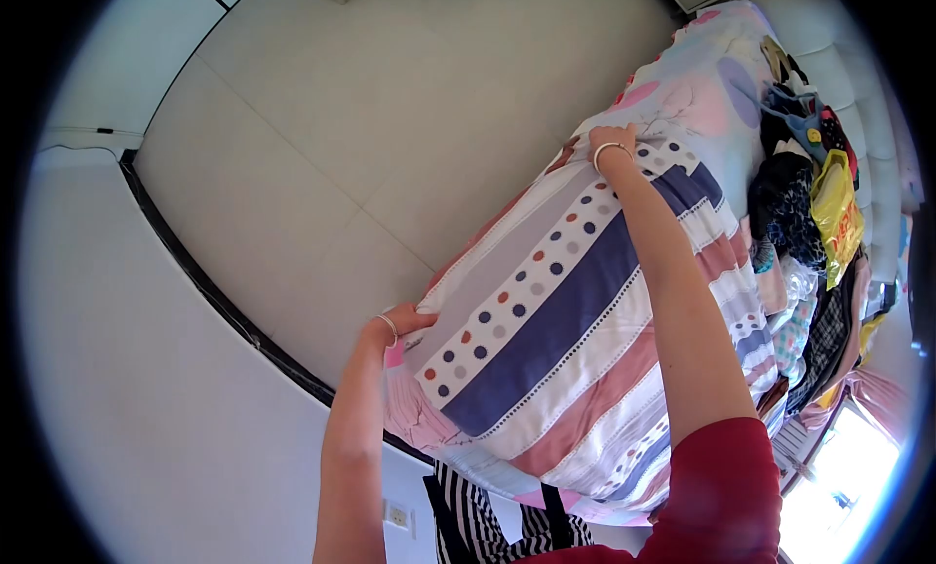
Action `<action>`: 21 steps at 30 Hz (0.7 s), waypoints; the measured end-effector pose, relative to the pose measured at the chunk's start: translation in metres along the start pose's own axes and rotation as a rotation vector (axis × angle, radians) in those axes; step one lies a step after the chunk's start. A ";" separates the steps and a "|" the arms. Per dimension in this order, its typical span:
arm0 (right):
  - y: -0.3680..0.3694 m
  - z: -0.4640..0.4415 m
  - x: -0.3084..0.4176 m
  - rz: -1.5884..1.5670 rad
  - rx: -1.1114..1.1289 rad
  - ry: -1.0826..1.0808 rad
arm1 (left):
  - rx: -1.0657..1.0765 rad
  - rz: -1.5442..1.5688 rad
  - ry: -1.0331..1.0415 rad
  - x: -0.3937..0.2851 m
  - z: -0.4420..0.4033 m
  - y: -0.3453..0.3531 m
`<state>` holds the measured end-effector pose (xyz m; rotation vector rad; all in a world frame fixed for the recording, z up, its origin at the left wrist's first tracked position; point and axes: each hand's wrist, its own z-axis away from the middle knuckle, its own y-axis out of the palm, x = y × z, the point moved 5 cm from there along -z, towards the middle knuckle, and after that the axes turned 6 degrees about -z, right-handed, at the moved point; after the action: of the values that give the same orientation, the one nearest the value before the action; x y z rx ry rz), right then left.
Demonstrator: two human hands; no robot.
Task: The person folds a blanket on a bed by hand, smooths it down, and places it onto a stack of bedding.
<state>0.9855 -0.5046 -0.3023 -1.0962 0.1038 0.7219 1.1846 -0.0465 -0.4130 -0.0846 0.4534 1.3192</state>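
Observation:
A striped quilt (pixel 556 354) with navy, white, dusty-pink and dotted bands lies folded in a long shape across the bed. My left hand (pixel 408 319) grips its near-left corner, fingers closed on the cloth. At the far end of the same edge, my right hand (pixel 612 143) is closed on the quilt's other corner. Each wrist wears a bracelet. Beneath the quilt, a pastel sheet (pixel 707 81) with pink and purple shapes covers the bed. Bunched pink cloth (pixel 421 408) shows beside my left hand.
Clothes (pixel 788 198) and a yellow plastic bag (pixel 836 218) are heaped along the padded headboard (pixel 853 86). Tiled floor (pixel 341 106) lies beyond the bed. A white wall (pixel 185 369) with a dark skirting stands at left, a bright window (pixel 843 476) at lower right.

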 end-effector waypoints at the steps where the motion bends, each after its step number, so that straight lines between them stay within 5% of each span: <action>1: -0.005 0.004 0.001 -0.040 -0.042 -0.034 | -0.038 0.091 0.042 0.004 -0.006 0.001; 8: -0.066 0.034 -0.015 -0.420 -0.314 -0.112 | -0.514 0.769 0.275 -0.033 0.070 -0.009; 13: -0.147 0.083 -0.055 -0.695 -0.518 -0.047 | -0.566 0.763 0.485 -0.064 0.142 -0.009; 15: -0.167 0.112 -0.080 -0.780 -0.594 -0.008 | -0.741 0.881 0.672 -0.096 0.207 0.016; 21: -0.195 0.224 -0.186 -1.213 -0.934 0.071 | -0.717 0.525 0.961 -0.158 0.353 0.139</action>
<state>0.8956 -0.4559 0.0328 -1.7574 -0.8592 -0.4491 1.1215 -0.0441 -0.0073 -1.3107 0.8140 1.8645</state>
